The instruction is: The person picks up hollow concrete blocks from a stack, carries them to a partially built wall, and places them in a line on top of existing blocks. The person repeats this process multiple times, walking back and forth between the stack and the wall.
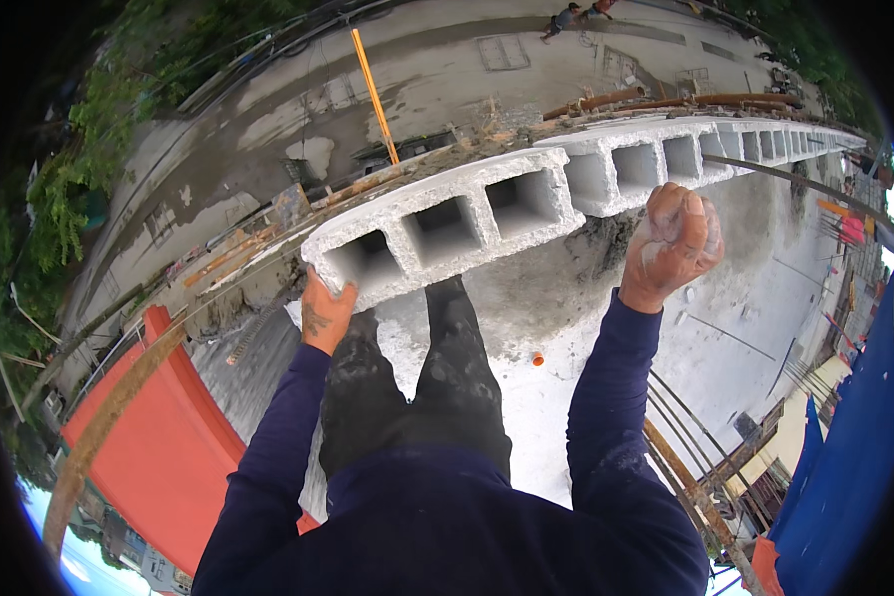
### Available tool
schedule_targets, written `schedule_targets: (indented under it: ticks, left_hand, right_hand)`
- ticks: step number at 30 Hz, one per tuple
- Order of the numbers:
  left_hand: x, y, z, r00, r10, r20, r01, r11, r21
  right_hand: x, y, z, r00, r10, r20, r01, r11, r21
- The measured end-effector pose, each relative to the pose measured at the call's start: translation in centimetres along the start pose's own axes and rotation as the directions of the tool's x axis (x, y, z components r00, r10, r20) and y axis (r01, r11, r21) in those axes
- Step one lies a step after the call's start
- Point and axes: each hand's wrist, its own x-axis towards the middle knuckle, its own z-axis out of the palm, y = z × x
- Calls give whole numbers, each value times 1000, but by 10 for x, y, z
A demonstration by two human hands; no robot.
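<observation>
Left grip [328, 312] clasped end of near hollow block [478, 215]; right grip [673, 243] balled in fist — adjoining block row [660, 160] stood laid, near block's seating perhaps unfinished.

On the pale, grey-patched floor [551, 432] lie a small orange piece [537, 359] and a thin dark rod [731, 337]

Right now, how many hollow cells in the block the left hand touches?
3: left cell nearest the left hand, middle cell, right cell beside the next block. None look hidden.
</observation>
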Motion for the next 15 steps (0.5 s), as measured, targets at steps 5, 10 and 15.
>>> schedule_targets:
  ticks: [5, 10, 15]
  left_hand:
    - [2, -6, 0, 999, -25, 42, 26, 999, -24]
    - [4, -11, 2, 999, -5, 34, 3, 998, 57]
    - [4, -12, 2, 998, -42, 49, 38, 997, 72]
  right_hand:
    - [-30, 82, 37, 934, 354, -34, -356, 927, -120]
    - [-39, 131, 9, 960, 278, -27, -273, 955, 115]
    - [-22, 104, 11, 922, 387, -21, -388, 918, -83]
